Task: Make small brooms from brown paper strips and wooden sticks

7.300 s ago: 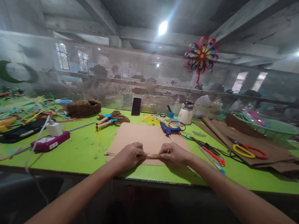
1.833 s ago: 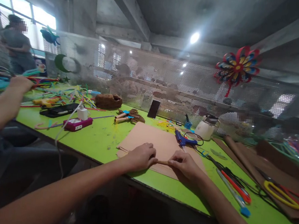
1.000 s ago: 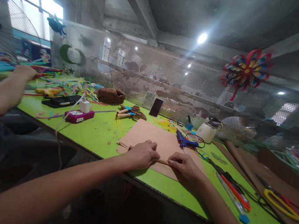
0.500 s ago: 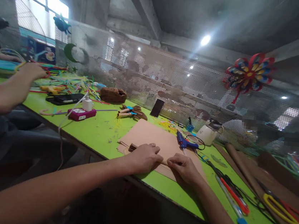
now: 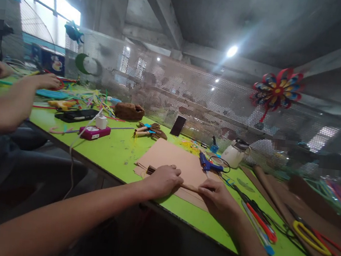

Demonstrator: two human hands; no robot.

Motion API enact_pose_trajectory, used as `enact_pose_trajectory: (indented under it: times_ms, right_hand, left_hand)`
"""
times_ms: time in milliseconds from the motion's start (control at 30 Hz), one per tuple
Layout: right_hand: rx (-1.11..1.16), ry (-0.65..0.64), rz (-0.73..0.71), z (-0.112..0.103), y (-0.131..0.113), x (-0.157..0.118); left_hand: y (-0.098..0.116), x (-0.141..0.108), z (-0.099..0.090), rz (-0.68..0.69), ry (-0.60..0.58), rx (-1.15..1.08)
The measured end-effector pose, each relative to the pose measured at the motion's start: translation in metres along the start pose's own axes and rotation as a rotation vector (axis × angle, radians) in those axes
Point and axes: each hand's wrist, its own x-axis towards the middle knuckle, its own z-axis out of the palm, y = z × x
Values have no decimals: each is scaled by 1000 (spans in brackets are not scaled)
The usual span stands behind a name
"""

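Observation:
My left hand (image 5: 166,179), with a ring on one finger, is closed and pressed down over one end of a narrow brown paper strip (image 5: 191,187). The strip's other end is pinched between the fingertips of my right hand (image 5: 216,194). Whether the strip is rolled or folded I cannot tell. Under both hands lie light brown paper sheets (image 5: 167,154) at the table's front edge. A dark brown ridged piece (image 5: 151,169) pokes out beside my left hand. Just behind my right hand sits a blue glue gun (image 5: 211,163).
A green table (image 5: 118,151) bears a purple power strip (image 5: 94,133), a brown pouch (image 5: 129,111), a phone (image 5: 178,125) and a white jug (image 5: 234,154). At right are a red-handled cutter (image 5: 262,225), yellow-handled scissors (image 5: 312,238) and brown paper. Another person's arm (image 5: 10,101) reaches in from the left.
My right hand has slid a little to the right, away from my left hand, and more of the strip shows between them. The other person's hand at left has shifted right.

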Motion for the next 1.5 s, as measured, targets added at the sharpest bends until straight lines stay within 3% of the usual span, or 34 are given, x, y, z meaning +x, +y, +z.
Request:
enact_pose_trajectory:
  times_ms: [500,800,1000,1267,1500]
  right_hand:
    - [12,-70,44,6,17,6]
    - [-169,50,-100,13,2,9]
    - [-312,38,-240,27,-16,7]
    - [-190,49,-181,20,4,14]
    - [-294,48,-235,21,5,15]
  left_hand:
    - [-1,0,-1,-14,15,43]
    - [-3,0,5,-37,32,12]
    - [-3,1,6,-17,39,13]
    - [-3,2,6,-15,35,15]
    - [-3,4,7,-17,25,5]
